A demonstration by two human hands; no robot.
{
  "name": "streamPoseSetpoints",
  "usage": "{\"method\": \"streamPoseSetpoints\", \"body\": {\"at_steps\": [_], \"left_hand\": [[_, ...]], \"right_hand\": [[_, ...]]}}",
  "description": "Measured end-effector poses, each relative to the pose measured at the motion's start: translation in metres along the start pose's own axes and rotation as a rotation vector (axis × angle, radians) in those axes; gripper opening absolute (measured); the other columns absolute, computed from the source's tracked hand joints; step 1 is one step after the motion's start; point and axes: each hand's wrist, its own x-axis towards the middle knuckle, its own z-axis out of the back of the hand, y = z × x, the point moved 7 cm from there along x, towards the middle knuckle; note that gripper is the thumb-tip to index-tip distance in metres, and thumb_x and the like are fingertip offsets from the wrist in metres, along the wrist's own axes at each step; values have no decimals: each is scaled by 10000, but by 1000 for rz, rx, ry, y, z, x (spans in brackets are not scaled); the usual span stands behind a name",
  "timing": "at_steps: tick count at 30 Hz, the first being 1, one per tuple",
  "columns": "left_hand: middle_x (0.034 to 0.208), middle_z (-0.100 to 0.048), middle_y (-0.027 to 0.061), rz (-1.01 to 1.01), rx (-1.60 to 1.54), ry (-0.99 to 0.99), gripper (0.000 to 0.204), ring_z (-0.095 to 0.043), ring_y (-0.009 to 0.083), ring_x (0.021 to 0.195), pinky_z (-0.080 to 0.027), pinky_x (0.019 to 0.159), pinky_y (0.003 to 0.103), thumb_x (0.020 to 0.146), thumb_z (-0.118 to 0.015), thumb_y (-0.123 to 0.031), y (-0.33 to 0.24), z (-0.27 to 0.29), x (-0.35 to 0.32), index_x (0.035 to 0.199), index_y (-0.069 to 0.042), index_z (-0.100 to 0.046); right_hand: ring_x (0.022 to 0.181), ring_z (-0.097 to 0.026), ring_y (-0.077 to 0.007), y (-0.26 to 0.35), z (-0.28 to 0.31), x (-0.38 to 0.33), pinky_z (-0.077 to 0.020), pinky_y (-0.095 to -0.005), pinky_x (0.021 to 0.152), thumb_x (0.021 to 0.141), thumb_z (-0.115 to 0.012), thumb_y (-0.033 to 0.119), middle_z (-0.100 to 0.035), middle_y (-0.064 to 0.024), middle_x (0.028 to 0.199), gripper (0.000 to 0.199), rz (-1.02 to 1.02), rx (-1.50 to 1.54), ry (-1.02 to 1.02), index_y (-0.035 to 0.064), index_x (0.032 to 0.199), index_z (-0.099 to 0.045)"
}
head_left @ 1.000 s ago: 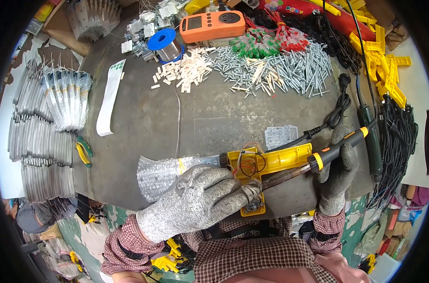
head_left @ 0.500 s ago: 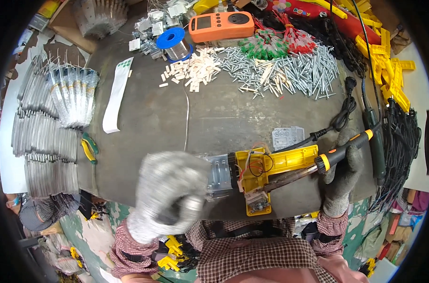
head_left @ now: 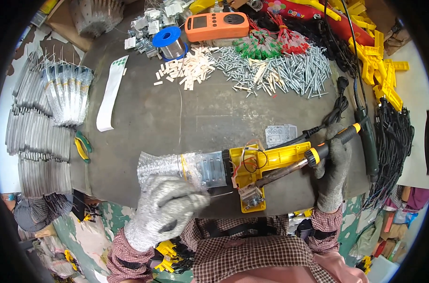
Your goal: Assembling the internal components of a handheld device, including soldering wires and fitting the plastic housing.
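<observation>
My gloved right hand (head_left: 336,162) is closed round the black and orange handle of a soldering iron (head_left: 290,170). The iron's metal shaft slants down-left over an opened yellow plastic housing (head_left: 250,175), its tip end by a small metal part (head_left: 252,197) on the housing's lower arm. Red and black wires show inside the housing. To its left extends a clear section in bubble wrap (head_left: 162,165). Next to the wrap, my gloved left hand (head_left: 174,205), slightly blurred, pinches a thin solder wire (head_left: 221,194) that points right toward the small metal part.
A blue solder spool (head_left: 169,40), an orange meter (head_left: 216,27) and heaps of screws (head_left: 290,70) lie at the back. Green-yellow pliers (head_left: 82,146) lie left, beside stacked clear tubes (head_left: 44,174). Black cords (head_left: 388,151) and a dark green handle (head_left: 366,146) are at right.
My left hand has moved down off the bubble wrap, uncovering it, and the solder wire now shows from its fingers. The whole view has shifted slightly; the right hand still holds the iron.
</observation>
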Motion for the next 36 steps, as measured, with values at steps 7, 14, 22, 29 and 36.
{"method": "streamPoseSetpoints", "body": {"at_steps": [7, 14, 22, 29, 36], "left_hand": [[992, -731, 86, -270, 203, 134, 290, -693, 256, 820, -509, 676, 390, 734, -747, -76, -28, -18, 33, 1024, -83, -728], [913, -743, 85, -306, 189, 142, 300, -677, 228, 677, -499, 542, 351, 680, -745, -77, -27, -30, 40, 980, -68, -736], [928, -746, 100, -338, 223, 160, 339, -671, 226, 656, -501, 533, 352, 657, -714, -78, -29, -28, 41, 995, -61, -733], [965, -739, 50, -342, 300, 227, 452, -644, 202, 708, -451, 618, 354, 641, -707, -143, -27, -33, 39, 1091, -121, -741], [945, -724, 7, -362, 360, 237, 448, -642, 184, 749, -447, 661, 349, 660, -707, -175, -32, -35, 45, 1106, -144, -742]], "right_hand": [[551, -528, -84, 4, -9, 0, -396, -212, 431, 915, -634, 254, -561, -31, 786, 266, -133, 105, 111, 66, 1074, -534], [498, -483, -86, -2, -11, 2, -375, -205, 412, 903, -614, 258, -577, -50, 821, 306, -174, 244, 119, 45, 1102, -522], [516, -538, -114, 0, -12, 2, -413, -222, 404, 865, -645, 257, -563, -47, 772, 322, -186, 279, 126, 53, 1078, -516], [473, -516, -105, -1, -12, 2, -399, -214, 390, 865, -667, 292, -563, -38, 741, 345, -195, 259, 120, 60, 1064, -507], [477, -525, -100, -2, -9, 2, -396, -212, 387, 872, -679, 314, -560, -37, 740, 363, -210, 233, 118, 63, 1068, -504]]}}
